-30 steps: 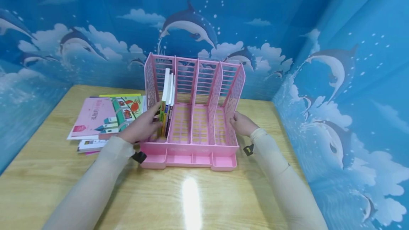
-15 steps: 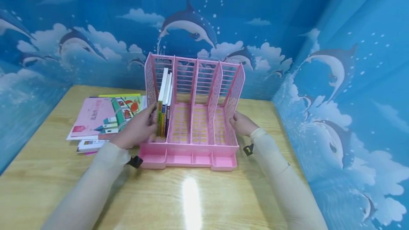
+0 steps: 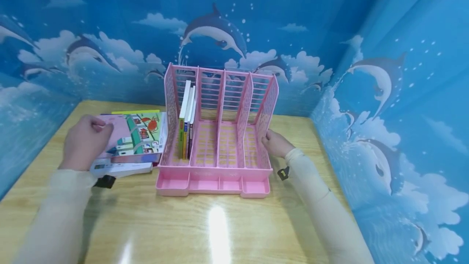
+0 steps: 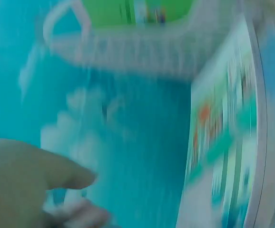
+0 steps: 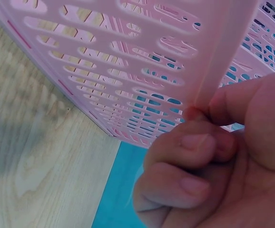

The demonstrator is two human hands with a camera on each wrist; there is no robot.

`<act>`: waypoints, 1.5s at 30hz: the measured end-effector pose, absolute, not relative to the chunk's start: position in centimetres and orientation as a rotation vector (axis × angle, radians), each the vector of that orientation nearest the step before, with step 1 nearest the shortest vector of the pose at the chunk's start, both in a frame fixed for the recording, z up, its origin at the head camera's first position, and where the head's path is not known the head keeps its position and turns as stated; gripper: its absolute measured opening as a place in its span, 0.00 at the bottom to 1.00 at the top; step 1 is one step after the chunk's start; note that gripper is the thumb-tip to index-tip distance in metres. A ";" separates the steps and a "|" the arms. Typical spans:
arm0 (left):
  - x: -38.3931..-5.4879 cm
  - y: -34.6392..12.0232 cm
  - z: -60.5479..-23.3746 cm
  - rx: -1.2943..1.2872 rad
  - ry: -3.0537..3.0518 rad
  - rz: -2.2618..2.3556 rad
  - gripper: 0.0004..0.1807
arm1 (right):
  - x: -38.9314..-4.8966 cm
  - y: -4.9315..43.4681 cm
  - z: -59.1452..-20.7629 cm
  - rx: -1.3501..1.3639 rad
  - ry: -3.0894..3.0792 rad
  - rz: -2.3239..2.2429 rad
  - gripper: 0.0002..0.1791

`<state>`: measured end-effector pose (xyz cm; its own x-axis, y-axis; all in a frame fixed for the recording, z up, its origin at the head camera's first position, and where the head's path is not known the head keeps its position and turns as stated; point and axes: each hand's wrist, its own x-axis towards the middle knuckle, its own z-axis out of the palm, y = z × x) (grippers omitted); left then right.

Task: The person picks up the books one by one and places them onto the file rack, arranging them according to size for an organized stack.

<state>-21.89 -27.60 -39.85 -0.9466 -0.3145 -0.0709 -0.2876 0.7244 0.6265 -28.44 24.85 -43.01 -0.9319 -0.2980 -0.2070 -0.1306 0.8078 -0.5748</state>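
Note:
A pink book rack (image 3: 216,172) with upright dividers stands on the wooden table. Several thin books (image 3: 186,113) stand in its leftmost compartment, white page edges upward. My right hand (image 3: 277,144) pinches the front edge of the rack's right side panel; the right wrist view shows thumb and finger on that perforated panel (image 5: 142,71). To the left, my left hand (image 3: 86,141) is over the near-left part of a pile of picture books (image 3: 148,133), fingers loosely bent. Its thumb and fingertips (image 4: 80,178) hold nothing in the blurred left wrist view. The hand hides part of the pink cover.
Small front trays (image 3: 205,183) run along the rack's near side. Blue curtains (image 3: 293,7) printed with dolphins close off the back, left and right of the table (image 3: 176,227). The pile lies close against the rack's left side.
My left hand has let go of the books in the leftmost compartment and moved left over the pile. Those books stay standing in the rack. My right hand keeps its hold.

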 end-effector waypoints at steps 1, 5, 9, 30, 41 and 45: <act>-21.8 -28.8 -40.0 0.582 -2.923 -0.996 0.40 | -28.5 24.9 -43.0 -0.329 2.708 -0.829 0.31; -21.2 -33.0 -41.0 0.821 -3.068 -0.899 0.51 | -28.7 24.9 -43.2 -0.349 2.723 -0.815 0.30; -20.7 -34.9 -42.0 0.935 -3.169 -0.813 0.55 | -28.8 24.8 -43.2 -0.357 2.723 -0.820 0.30; -22.3 -34.3 -44.9 1.000 -3.480 -0.792 0.80 | -28.7 24.8 -43.2 -0.354 2.687 -0.854 0.31; -21.9 -33.1 -44.4 0.877 -3.429 -0.734 0.75 | -28.9 25.1 -43.1 -0.348 2.693 -0.839 0.31; -22.1 -33.1 -44.1 0.937 -3.424 -0.811 0.76 | -28.9 25.1 -43.3 -0.336 2.691 -0.842 0.31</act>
<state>-22.11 -33.10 -44.07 -0.7532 -0.3476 -0.5585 -0.5612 0.7824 0.2699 -28.85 25.12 -43.28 -0.9273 -0.3075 -0.2137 -0.1308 0.8008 -0.5844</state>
